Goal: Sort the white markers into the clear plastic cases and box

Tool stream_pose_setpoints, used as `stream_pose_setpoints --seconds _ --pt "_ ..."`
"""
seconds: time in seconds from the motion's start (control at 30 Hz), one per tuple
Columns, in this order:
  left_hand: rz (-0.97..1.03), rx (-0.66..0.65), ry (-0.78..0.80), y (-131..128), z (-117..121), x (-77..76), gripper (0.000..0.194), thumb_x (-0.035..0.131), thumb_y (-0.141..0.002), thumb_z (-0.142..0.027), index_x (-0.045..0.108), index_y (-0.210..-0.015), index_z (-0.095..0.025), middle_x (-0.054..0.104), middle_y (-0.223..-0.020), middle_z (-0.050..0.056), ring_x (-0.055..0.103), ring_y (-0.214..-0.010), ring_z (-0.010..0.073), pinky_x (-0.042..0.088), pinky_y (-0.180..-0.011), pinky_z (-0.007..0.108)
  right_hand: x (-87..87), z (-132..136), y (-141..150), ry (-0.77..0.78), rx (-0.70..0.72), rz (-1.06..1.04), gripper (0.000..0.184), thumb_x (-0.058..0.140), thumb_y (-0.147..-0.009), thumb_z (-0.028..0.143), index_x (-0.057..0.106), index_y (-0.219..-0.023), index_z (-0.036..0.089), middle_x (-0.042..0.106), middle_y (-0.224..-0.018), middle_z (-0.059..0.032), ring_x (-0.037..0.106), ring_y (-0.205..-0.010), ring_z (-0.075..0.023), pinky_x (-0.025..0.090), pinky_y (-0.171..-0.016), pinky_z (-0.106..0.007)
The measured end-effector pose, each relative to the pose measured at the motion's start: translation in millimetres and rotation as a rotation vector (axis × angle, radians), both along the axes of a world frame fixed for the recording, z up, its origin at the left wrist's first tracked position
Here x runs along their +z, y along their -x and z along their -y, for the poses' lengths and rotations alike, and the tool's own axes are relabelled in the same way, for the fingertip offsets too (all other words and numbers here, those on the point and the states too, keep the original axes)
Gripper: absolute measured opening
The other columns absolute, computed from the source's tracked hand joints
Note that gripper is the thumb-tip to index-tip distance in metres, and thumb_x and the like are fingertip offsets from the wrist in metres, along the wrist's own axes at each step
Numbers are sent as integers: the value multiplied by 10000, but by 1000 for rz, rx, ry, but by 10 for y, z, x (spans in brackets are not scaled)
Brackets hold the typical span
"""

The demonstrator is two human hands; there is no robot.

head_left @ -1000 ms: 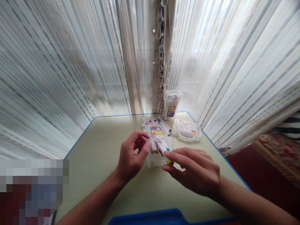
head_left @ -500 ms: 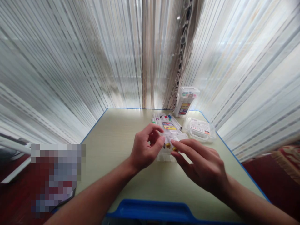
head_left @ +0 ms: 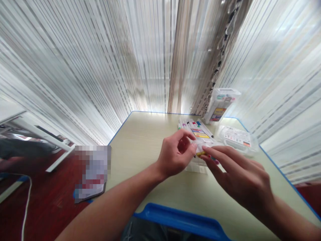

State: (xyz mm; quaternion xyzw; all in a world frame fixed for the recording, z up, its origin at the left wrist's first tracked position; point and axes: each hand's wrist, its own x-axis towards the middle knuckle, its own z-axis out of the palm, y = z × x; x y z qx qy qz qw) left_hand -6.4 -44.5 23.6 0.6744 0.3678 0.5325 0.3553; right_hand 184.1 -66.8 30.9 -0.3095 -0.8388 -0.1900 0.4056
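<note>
Both our hands meet over a clear plastic marker case (head_left: 197, 169) lying on the pale tabletop (head_left: 147, 137). Our right hand (head_left: 239, 175) has thumb and forefinger brought together, apparently pinching a yellow-ended marker (head_left: 200, 154) above the near part of the case. Our left hand (head_left: 174, 154) is loosely curled just beside it, thumb and forefinger apart; we cannot tell whether the thumb tip presses on anything.

We judge the handling of these markers to be partway along. One marker is at our fingertips, not let go, and magenta and teal ends show just under our right fingers. At the far end, white markers (head_left: 198, 123) with coloured bands are gathered beyond the yellow label (head_left: 201, 134); which lie inside the case and which beside it, we cannot make out.

Beyond, an upright marker case (head_left: 217, 108) looks closed, coloured ends showing near its top, so that one seems finished. A flat handled case (head_left: 238, 138) rests to its near side, its contents unclear.
</note>
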Motion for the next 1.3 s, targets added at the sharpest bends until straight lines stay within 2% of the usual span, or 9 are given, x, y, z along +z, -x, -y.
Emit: stream_pose_setpoints --seconds 0.2,0.5,0.63,0.73,0.83,0.93,1.0,1.13,1.3 --pt "-8 6 12 5 3 6 113 618 -889 -267 589 -947 -175 503 -644 -42 457 -538 81 368 -509 210 6 -2 8 27 -30 9 199 655 -922 100 709 -1111 132 777 -969 -67 749 -777 -150 540 -648 -238" --pt "-16 9 19 13 -11 15 110 634 -888 -261 595 -946 -176 541 -673 -29 506 -575 99 417 -542 216 15 9 11 24 -43 -21 196 675 -909 112 714 -1098 144 797 -953 -53 762 -774 -151 551 -657 -236" --pt "-14 18 26 9 -14 17 106 638 -882 -258 596 -935 -177 548 -685 -24 508 -582 101 406 -534 212 77 32 -68 0 10 -143 195 700 -871 87 719 -1050 162 791 -862 -39 739 -701 -127 558 -639 -218" --pt "-21 22 22 14 -15 12 103 633 -888 -259 597 -934 -174 540 -683 -24 498 -586 101 393 -528 212 103 -15 -192 12 22 -307 123 696 -854 74 723 -919 174 767 -772 -31 715 -651 -132 550 -607 -227" --pt "-23 13 13 23 -13 5 108 622 -904 -269 594 -942 -173 520 -672 -32 475 -582 97 382 -528 211 43 -158 -337 147 9 -532 144 639 -910 149 703 -787 184 688 -631 -10 638 -541 -128 486 -509 -241" --pt "4 2 18 32 -19 -14 130 601 -920 -293 594 -960 -169 513 -682 -35 447 -576 89 364 -527 210 -73 -345 -437 447 14 -770 303 575 -975 309 674 -723 174 590 -561 7 493 -442 -93 373 -423 -227" --pt "49 -3 38 36 -41 -42 155 572 -934 -316 595 -973 -168 493 -669 -42 418 -564 86 338 -516 208 -145 -451 -463 609 39 -867 369 578 -972 381 652 -683 165 542 -535 15 440 -433 -82 328 -413 -220" --pt "150 28 108 59 -150 -134 171 501 -949 -336 556 -901 -182 418 -605 -60 360 -535 93 285 -480 214 -236 -563 -451 769 29 -818 436 569 -955 457 620 -637 163 519 -516 9 442 -458 -93 314 -424 -224" --pt "-78 230 82 137 -311 -226 372 504 -911 -349 330 -611 -215 264 -539 -66 264 -493 80 232 -482 239 -307 -605 -416 829 17 -663 495 523 -954 510 575 -591 176 489 -482 14 414 -446 -96 322 -450 -242"
